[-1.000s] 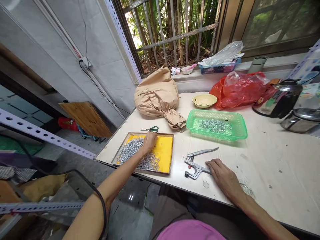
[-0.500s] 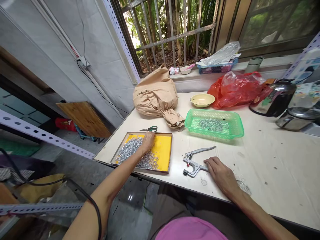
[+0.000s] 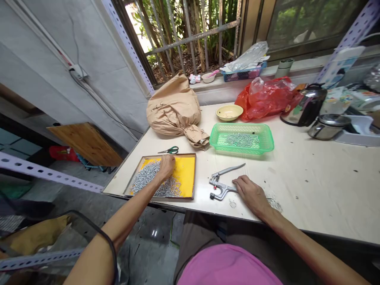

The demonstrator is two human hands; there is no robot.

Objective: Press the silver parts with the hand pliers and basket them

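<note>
Pink cloth (image 3: pixel 228 265) nearest, along the bottom edge, over the lap. Beyond it the pale surface (image 3: pixel 311 186), speckled with small dark marks.

Left hand (image 3: pixel 166 166) stretched out into the yellow tray (image 3: pixel 187 174), knuckles up, fingers curled down into the heap of small metal pieces (image 3: pixel 145 181); pinching one or not, cannot tell. Tray at the near left corner of the surface, heap across its left half and near side, bare yellow on the right.

Right hand (image 3: pixel 249 192) palm down close to the front edge, fingers loosely spread and closed round nothing, fingertips resting on the lower handle of the hand press (image 3: pixel 221 186). Hand press flat on the surface just right of the tray, head toward the tray, handles parted, upper one angled away to the right.

Farther back, green-handled scissors (image 3: pixel 169 150) just behind the tray's far edge. Green basket (image 3: pixel 267 143) behind the hand press, a thin layer of silvery parts (image 3: pixel 242 139) inside. Brown paper sack (image 3: pixel 173 107) left of the basket, twisted neck lying near the basket's corner. Yellow bowl (image 3: pixel 229 112) behind the basket, red plastic bag (image 3: pixel 264 99) beside it, then a dark kettle (image 3: pixel 307 105) and a steel pot (image 3: pixel 328 126) to the right. Farthest, the window sill (image 3: pixel 297 73) under a barred window.
</note>
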